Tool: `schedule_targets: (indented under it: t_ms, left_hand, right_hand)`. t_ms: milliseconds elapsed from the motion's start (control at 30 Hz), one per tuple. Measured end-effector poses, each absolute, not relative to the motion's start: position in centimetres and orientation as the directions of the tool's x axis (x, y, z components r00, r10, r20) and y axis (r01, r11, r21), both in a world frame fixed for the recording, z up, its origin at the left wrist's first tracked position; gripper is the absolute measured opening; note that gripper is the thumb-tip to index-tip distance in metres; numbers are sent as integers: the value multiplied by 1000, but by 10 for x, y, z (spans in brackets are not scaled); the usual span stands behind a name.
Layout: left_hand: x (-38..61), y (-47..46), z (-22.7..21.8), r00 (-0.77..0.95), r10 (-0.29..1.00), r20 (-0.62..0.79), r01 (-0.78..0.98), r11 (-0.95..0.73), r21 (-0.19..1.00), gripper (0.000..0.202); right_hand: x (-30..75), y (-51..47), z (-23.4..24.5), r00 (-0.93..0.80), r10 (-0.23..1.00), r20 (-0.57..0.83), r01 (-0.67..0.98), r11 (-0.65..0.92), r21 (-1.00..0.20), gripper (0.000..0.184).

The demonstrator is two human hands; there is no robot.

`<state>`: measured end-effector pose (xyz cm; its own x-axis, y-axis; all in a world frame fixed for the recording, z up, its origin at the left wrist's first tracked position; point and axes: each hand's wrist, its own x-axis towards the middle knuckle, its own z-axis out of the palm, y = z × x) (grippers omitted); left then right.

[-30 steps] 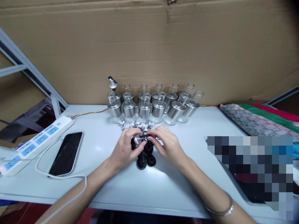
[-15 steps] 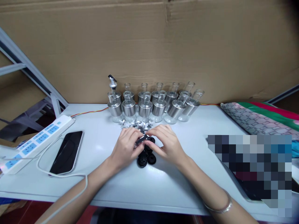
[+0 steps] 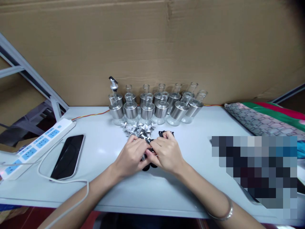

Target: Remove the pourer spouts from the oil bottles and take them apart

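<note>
My left hand (image 3: 133, 155) is closed on a small silver pourer spout (image 3: 143, 156), which is mostly hidden behind the fingers. Pressed against it from the other side, my right hand (image 3: 169, 153) has its fingers curled and its thumb on the same piece. Black round stoppers (image 3: 146, 167) lie on the table under both hands, partly covered. Just beyond the fingers is a heap of loose silver spout parts (image 3: 137, 128). Behind my right hand lie several small black levers (image 3: 163, 132).
Two rows of glass bottles with steel sleeves (image 3: 147, 111) stand at the back; one back-left bottle carries a pourer (image 3: 113, 84). On the left are a phone (image 3: 69, 156), a power strip (image 3: 35, 148) and a white cable (image 3: 71, 180). Folded patterned cloth (image 3: 257, 122) lies right.
My right hand has curled its fingers and moved in against my left hand. The dark lever part seen between the fingertips is now mostly covered, and the small black levers behind have come into sight.
</note>
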<state>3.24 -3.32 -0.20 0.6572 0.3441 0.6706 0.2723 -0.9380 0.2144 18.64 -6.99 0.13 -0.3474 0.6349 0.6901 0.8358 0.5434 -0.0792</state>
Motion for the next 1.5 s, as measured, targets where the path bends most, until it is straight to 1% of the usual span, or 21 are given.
schedule_targets:
  t_ms: [33, 100, 200, 300, 367, 433, 500, 567, 600, 633, 667, 733, 800, 900, 1000, 1167, 1333, 1500]
  left_hand:
    - [32, -33, -2, 659, 342, 670, 273, -939, 211, 12]
    - [32, -33, -1, 652, 331, 682, 266, -942, 203, 13]
    - [31, -32, 1, 615, 309, 725, 249, -949, 194, 10]
    - [29, -29, 3, 586, 307, 750, 266, -947, 180, 9]
    - [28, -28, 3, 583, 311, 750, 279, -944, 175, 9]
    - [28, -27, 3, 587, 316, 745, 284, -943, 176, 10]
    - [28, -28, 2, 592, 314, 742, 280, -944, 176, 10]
    - [29, -29, 3, 593, 308, 744, 270, -947, 177, 9]
    - [29, -29, 3, 593, 305, 746, 265, -948, 177, 8]
    - [29, -29, 4, 592, 302, 747, 261, -949, 177, 8]
    - [29, -29, 4, 592, 301, 748, 259, -950, 176, 8]
    - [29, -29, 5, 594, 302, 746, 259, -949, 177, 8]
    - [29, -28, 5, 593, 303, 746, 262, -949, 177, 9]
    - [28, -28, 5, 592, 310, 743, 271, -946, 179, 9]
    - [28, -28, 5, 595, 316, 739, 277, -944, 180, 9]
    - [28, -27, 6, 593, 314, 741, 282, -944, 174, 9]
    - [28, -27, 6, 594, 317, 739, 285, -942, 174, 9]
    - [28, -28, 6, 602, 319, 732, 295, -941, 167, 9]
  right_hand:
    - [186, -70, 1, -354, 634, 687, 836, 544, -72, 49]
    - [187, -70, -1, -330, 653, 682, 827, 548, -124, 48]
    - [189, -70, 0, -222, 715, 663, 797, 524, -299, 48]
    - [198, -67, 7, -95, 775, 624, 764, 459, -454, 44]
    - [210, -62, 14, 26, 813, 581, 737, 377, -561, 37]
    - [228, -55, 19, 135, 834, 535, 713, 293, -637, 26]
    - [247, -50, 21, 202, 880, 431, 702, 177, -690, 20]
    - [266, -46, 20, 252, 940, 232, 692, -8, -722, 15]
    - [274, -45, 19, 281, 951, 127, 707, -115, -698, 13]
    - [281, -44, 18, 309, 950, 41, 732, -210, -649, 11]
    - [286, -44, 16, 334, 942, -22, 754, -281, -594, 11]
    - [293, -45, 13, 369, 925, -90, 789, -363, -496, 12]
    - [296, -46, 9, 386, 916, -111, 809, -393, -437, 15]
    - [294, -47, 3, 389, 914, -117, 843, -405, -355, 17]
    - [290, -47, -1, 360, 924, -126, 869, -381, -315, 17]
    - [285, -47, -3, 295, 945, -138, 895, -324, -308, 23]
    - [284, -46, -3, 299, 946, -129, 896, -324, -304, 27]
    - [281, -47, 0, 311, 945, -106, 883, -328, -336, 33]
